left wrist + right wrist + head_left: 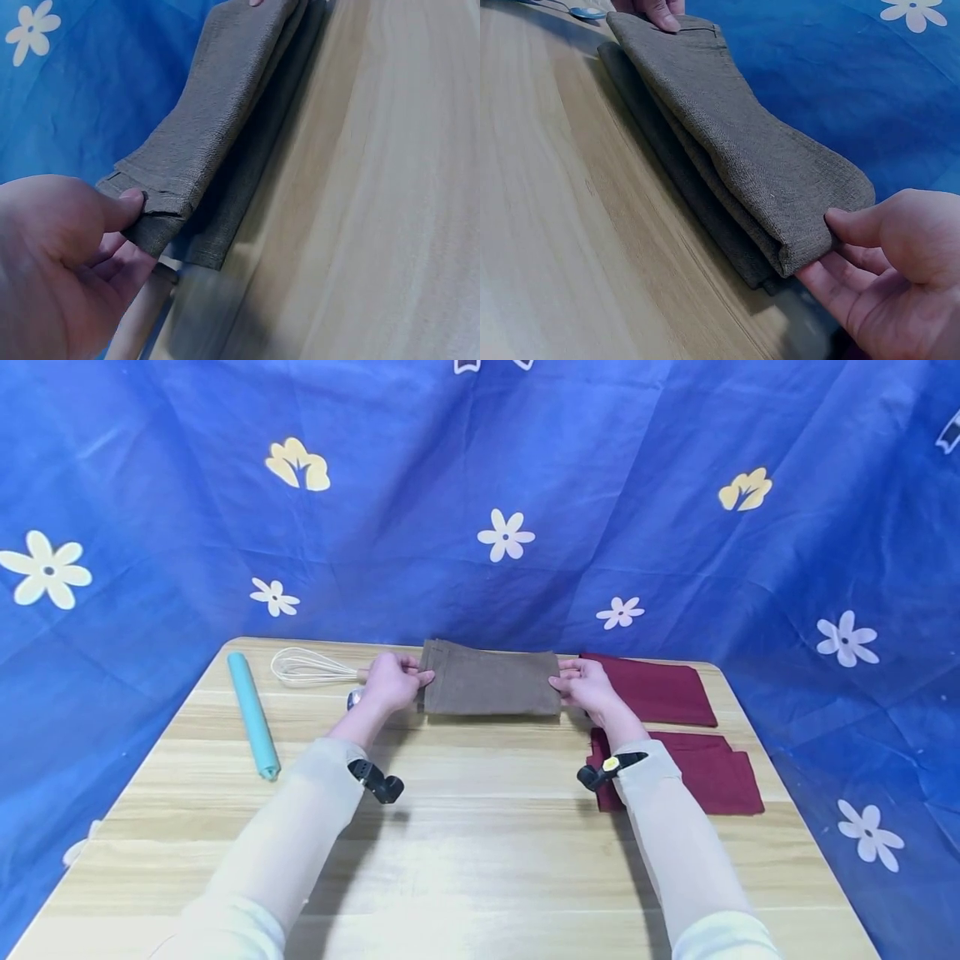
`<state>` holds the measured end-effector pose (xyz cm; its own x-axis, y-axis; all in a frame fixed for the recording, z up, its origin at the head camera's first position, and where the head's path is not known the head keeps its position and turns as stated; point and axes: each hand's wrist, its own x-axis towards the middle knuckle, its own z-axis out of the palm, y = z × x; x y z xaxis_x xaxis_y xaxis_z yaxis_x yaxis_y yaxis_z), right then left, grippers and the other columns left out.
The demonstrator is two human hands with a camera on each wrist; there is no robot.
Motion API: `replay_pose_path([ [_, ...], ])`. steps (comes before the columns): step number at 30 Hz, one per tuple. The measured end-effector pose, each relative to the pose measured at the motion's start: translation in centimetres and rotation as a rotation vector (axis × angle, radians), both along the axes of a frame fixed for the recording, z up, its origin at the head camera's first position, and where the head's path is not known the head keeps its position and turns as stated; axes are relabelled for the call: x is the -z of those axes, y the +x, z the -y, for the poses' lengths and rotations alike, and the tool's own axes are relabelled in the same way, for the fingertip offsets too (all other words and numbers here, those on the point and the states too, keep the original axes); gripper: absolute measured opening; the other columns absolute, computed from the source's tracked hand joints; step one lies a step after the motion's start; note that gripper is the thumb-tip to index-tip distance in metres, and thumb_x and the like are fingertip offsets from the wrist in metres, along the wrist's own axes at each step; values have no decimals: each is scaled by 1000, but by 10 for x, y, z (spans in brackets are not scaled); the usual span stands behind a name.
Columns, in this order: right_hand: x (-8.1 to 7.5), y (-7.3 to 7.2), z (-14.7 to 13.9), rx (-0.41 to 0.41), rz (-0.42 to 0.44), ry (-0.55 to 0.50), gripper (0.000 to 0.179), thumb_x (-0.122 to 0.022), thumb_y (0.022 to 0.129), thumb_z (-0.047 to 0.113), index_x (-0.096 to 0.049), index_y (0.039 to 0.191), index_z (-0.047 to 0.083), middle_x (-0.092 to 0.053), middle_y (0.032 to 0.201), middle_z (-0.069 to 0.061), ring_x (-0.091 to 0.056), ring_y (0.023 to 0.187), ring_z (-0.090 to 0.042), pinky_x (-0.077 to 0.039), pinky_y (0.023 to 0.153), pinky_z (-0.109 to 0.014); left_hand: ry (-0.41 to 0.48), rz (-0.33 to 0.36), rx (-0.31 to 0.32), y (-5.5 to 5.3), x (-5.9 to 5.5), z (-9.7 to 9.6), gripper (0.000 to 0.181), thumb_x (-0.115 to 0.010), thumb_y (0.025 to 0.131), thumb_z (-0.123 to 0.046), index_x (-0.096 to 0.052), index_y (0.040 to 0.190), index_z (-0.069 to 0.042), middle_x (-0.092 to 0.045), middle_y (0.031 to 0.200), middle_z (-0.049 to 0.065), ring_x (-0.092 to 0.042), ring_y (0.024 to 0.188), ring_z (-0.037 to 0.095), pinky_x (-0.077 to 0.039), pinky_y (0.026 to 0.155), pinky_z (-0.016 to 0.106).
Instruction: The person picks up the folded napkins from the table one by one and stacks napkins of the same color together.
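A folded grey-brown cloth (495,683) is stretched between my two hands near the far table edge. My left hand (393,683) pinches its left end, thumb on top and fingers underneath, as the left wrist view shows. At the opposite end my right hand (587,687) pinches the fold between thumb and fingers. Below the held cloth, a darker folded layer of cloth (679,180) shows against the tabletop in the right wrist view. The held part is raised at an angle above that layer.
Left of the cloth lie a wire whisk (311,667) and a turquoise roll (253,714). A spoon (587,13) is near my left hand. Two folded dark red cloths, one farther back (660,692) and one nearer (712,777), lie at the right. A blue flowered curtain (420,527) hangs behind.
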<state>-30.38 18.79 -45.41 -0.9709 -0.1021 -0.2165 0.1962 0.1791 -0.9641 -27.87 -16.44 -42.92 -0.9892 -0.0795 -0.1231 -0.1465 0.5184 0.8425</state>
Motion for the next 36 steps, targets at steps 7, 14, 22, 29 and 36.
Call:
replay_pose_path([
  [7,13,-3,10,6,11,-14,47,-71,99,-1,-52,141,-10,-66,107,-12,-65,78,-11,-57,62,-25,-47,-2,-14,-2,10,3,33,-79,98,-19,-69,120,5,-71,105,16,-66,101,30,-53,98,43],
  [14,21,-1,8,75,-29,14,40,-74,97,-3,-59,134,-10,-71,97,-8,-67,83,-12,-58,68,-24,-189,-73,70,-7,20,-5,23,-76,100,-17,-71,110,4,-71,101,16,-67,96,30,-55,92,45],
  [22,28,-4,6,131,-96,98,33,-78,94,-1,-65,123,-9,-73,99,-11,-65,91,-14,-52,79,-21,-224,-103,63,-13,22,-9,26,-77,100,-20,-72,112,3,-73,104,17,-69,100,32,-54,96,48],
  [29,30,-5,10,154,-107,117,31,-78,94,2,-65,121,-8,-73,98,-10,-65,91,-14,-50,79,-21,-231,-102,44,-15,25,-8,28,-75,101,-21,-73,117,3,-74,108,18,-69,105,34,-54,99,48],
  [36,28,-1,13,168,-101,109,27,-80,93,3,-69,116,-5,-74,103,-14,-66,96,-20,-52,83,-27,-290,-149,35,-11,24,-9,28,-77,99,-20,-76,114,3,-76,113,20,-69,111,38,-51,104,51],
])
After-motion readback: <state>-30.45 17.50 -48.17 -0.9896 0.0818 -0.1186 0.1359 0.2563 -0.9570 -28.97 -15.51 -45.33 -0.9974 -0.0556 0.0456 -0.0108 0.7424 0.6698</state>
